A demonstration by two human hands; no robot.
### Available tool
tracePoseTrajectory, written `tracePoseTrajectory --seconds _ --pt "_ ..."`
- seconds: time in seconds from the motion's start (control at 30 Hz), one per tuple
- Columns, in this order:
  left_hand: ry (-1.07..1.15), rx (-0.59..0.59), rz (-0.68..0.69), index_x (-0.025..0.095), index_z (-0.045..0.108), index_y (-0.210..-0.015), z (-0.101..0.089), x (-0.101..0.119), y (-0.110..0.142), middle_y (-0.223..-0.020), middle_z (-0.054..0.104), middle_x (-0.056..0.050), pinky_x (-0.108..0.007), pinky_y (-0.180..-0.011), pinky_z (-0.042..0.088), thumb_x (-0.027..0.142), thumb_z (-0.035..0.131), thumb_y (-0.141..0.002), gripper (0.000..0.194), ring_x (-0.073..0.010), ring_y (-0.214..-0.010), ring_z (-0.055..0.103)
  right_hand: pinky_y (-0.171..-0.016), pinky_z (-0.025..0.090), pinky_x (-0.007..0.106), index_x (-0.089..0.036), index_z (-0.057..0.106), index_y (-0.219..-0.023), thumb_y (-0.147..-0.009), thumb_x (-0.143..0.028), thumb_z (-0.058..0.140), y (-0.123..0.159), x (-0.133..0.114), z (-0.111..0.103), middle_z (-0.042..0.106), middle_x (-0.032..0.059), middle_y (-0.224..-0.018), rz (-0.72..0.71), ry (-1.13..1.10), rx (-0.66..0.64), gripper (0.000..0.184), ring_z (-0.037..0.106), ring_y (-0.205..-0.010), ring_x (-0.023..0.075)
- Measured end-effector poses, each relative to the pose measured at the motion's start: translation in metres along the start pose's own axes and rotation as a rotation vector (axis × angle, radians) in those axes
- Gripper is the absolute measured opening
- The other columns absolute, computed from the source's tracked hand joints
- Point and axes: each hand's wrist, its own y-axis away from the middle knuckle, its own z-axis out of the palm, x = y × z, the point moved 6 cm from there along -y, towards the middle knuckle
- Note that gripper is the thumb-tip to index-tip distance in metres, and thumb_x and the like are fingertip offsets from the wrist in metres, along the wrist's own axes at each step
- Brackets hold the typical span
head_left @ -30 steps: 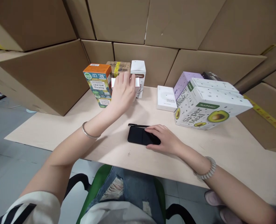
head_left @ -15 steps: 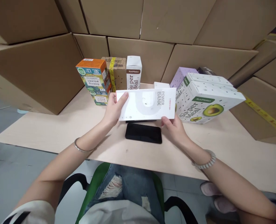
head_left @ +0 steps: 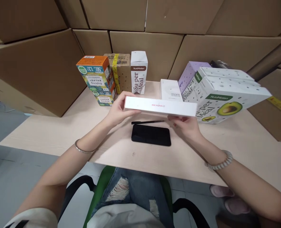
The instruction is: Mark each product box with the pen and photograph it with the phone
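Note:
I hold a long white power bank box (head_left: 160, 107) level above the table, its narrow side with small red print turned toward me. My left hand (head_left: 118, 110) grips its left end. My right hand (head_left: 186, 124) grips its right end from below. Under the box a black phone (head_left: 151, 135) lies flat on the table, with a black pen (head_left: 147, 122) just behind it.
Along the back of the light wooden table (head_left: 59, 133) stand an orange carton (head_left: 96, 79), a brown box (head_left: 120, 74), a white Su-per Meal carton (head_left: 139, 72), a second white power bank box (head_left: 170, 90), a purple box (head_left: 190, 74) and a large avocado-printed box (head_left: 226, 95). Cardboard cartons wall the table in.
My left hand took the white box from beside the cartons, my right hand left the phone and joined it. The box has since tipped from its broad face to its narrow side.

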Motion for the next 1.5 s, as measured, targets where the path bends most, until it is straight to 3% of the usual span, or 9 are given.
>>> tracePoseTrajectory --seconds 0.17,0.3,0.47,0.6,0.73,0.83,0.93,1.27,1.5 --pt "-0.397 -0.039 0.179 0.023 0.059 -0.112 -0.002 -0.003 0.001 -0.125 0.066 -0.011 -0.046 -0.113 0.048 0.044 0.075 -0.087 0.037 -0.0268 -0.125 0.062 -0.071 0.064 0.043 -0.026 0.054 -0.145 -0.077 -0.033 0.079 -0.003 -0.006 -0.016 0.063 0.0139 -0.139 -0.228 0.131 0.094 0.073 0.071 -0.106 0.0288" --pt "-0.697 0.024 0.369 0.020 0.049 -0.142 0.008 -0.001 0.009 -0.148 0.054 -0.018 -0.052 -0.120 0.045 0.043 0.070 -0.095 0.057 -0.0300 -0.142 0.051 -0.069 0.063 0.040 -0.026 0.060 -0.138 -0.083 -0.038 0.080 0.014 -0.034 -0.017 0.069 0.0113 -0.121 -0.529 0.430 0.206 0.060 0.070 -0.097 0.0260" --pt "-0.601 -0.060 0.840 0.027 0.014 -0.167 0.038 0.025 0.030 -0.155 0.052 -0.018 -0.052 -0.122 0.048 0.045 0.063 -0.101 0.084 -0.0273 -0.147 0.053 -0.056 0.057 0.029 -0.028 0.065 -0.127 -0.085 -0.030 0.081 0.050 -0.066 0.002 0.070 0.0061 -0.104 -0.966 0.622 0.297 0.045 0.067 -0.079 0.0190" --pt "-0.621 -0.088 0.951 0.038 0.047 -0.152 0.046 0.033 0.043 -0.140 0.062 -0.007 -0.048 -0.113 0.059 0.025 0.065 -0.101 0.055 -0.0227 -0.131 0.066 -0.046 0.048 0.024 -0.026 0.057 -0.131 -0.091 -0.039 0.078 0.050 -0.064 0.004 0.073 0.0020 -0.100 -0.890 0.578 0.237 0.047 0.056 -0.053 0.0091" --pt "-0.753 0.089 0.883 0.031 0.070 -0.129 0.037 0.035 0.043 -0.122 0.067 -0.006 -0.032 -0.099 0.066 0.022 0.062 -0.102 0.029 -0.0170 -0.119 0.072 -0.050 0.039 0.026 -0.023 0.068 -0.100 -0.098 -0.049 0.067 0.029 -0.048 0.006 0.061 -0.0045 -0.063 -0.689 0.795 0.027 0.026 0.054 -0.049 0.0109" --pt "-0.854 0.151 0.897 0.032 0.073 -0.125 0.035 0.041 0.044 -0.116 0.071 -0.005 -0.026 -0.091 0.067 0.020 0.060 -0.103 0.028 -0.0143 -0.111 0.075 -0.053 0.036 0.028 -0.024 0.076 -0.112 -0.105 -0.043 0.056 0.016 -0.026 0.021 0.075 0.0028 -0.083 -0.623 1.050 -0.303 0.028 0.067 -0.065 0.0163" --pt "-0.906 0.183 0.961 0.032 0.075 -0.122 0.038 0.049 0.045 -0.113 0.075 -0.003 -0.023 -0.082 0.066 0.019 0.065 -0.101 0.027 -0.0143 -0.101 0.078 -0.056 0.038 0.029 -0.029 0.072 -0.132 -0.106 -0.037 0.054 0.009 -0.010 0.028 0.079 0.0059 -0.109 -0.591 1.179 -0.458 0.033 0.072 -0.080 0.0197" --pt "-1.000 0.198 1.015 0.032 0.073 -0.125 0.036 0.053 0.046 -0.117 0.079 -0.003 -0.019 -0.072 0.059 0.017 0.064 -0.100 0.030 -0.0139 -0.097 0.079 -0.054 0.033 0.031 -0.021 0.081 -0.093 -0.102 -0.030 0.059 0.020 -0.041 0.023 0.073 0.0005 -0.071 -0.987 1.230 -0.181 0.025 0.061 -0.057 0.0135" --pt "-1.034 0.197 1.068 0.029 0.072 -0.127 0.036 0.055 0.047 -0.115 0.078 -0.006 -0.019 -0.070 0.057 0.015 0.068 -0.097 0.033 -0.0135 -0.089 0.077 -0.053 0.041 0.028 -0.023 0.064 -0.074 -0.088 -0.018 0.063 0.029 -0.058 0.013 0.063 -0.0037 -0.055 -1.060 0.918 -0.141 0.014 0.058 -0.050 0.0129"
